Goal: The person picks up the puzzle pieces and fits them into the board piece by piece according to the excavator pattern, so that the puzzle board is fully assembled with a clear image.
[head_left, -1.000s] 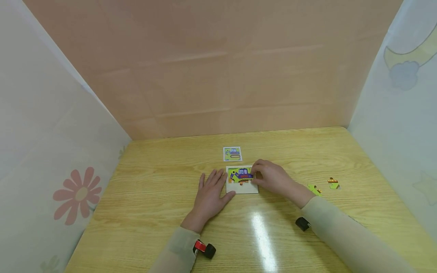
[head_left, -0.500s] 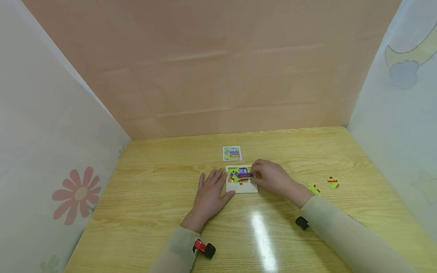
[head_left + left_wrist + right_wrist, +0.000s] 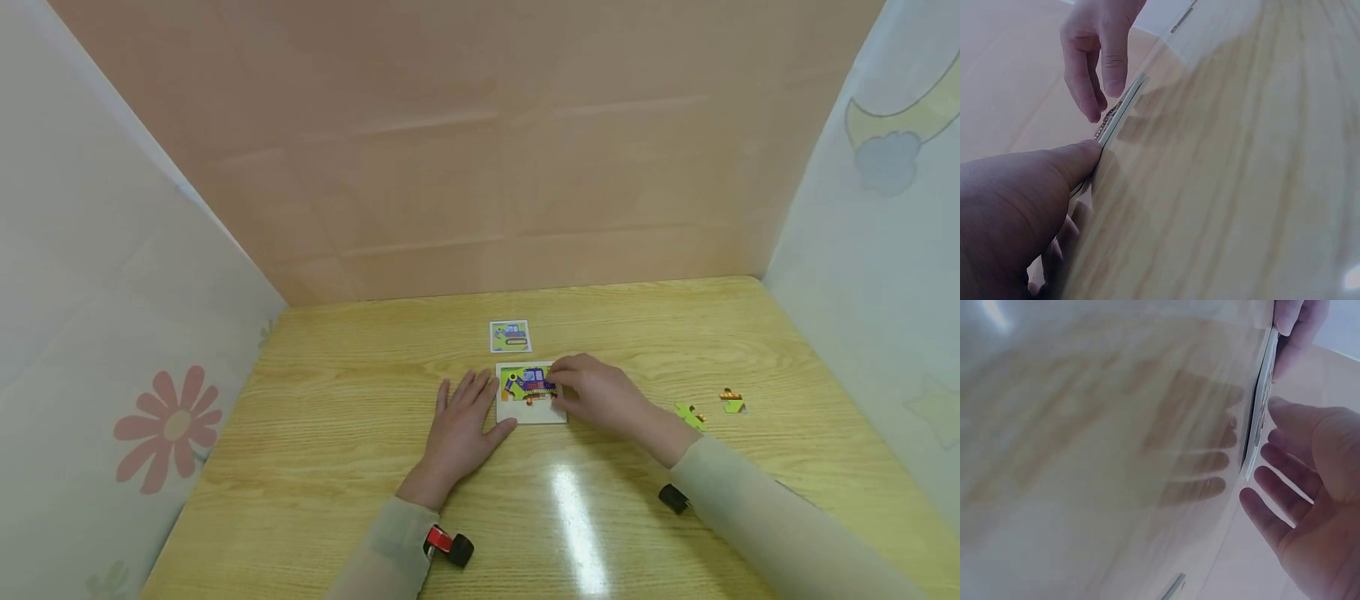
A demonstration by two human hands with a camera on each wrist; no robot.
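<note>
In the head view a white-bordered puzzle board point(image 3: 531, 414) lies on the table, its upper part filled with a purple excavator picture on green. My left hand point(image 3: 459, 433) lies at the board's left side with straight fingers; its thumb touches the lower left corner, as the left wrist view also shows. At the board's right edge my right hand point(image 3: 600, 393) hovers over the picture, fingers loosely bent. In the right wrist view its thumb point(image 3: 1297, 415) is close to the board point(image 3: 1261, 400); no piece shows between thumb and fingers. Its fingertips hide part of the picture's right side.
Two loose puzzle pieces lie right of the board: a green one point(image 3: 688, 415) beside the right wrist and a green and orange one point(image 3: 732, 402) farther right. A small picture card point(image 3: 511, 337) lies behind the board. Patterned side walls and a brown backdrop enclose the table point(image 3: 337, 400).
My right hand has shifted slightly over the right part of the picture, and its forearm has moved a little right. The left hand, board and loose pieces stay in place.
</note>
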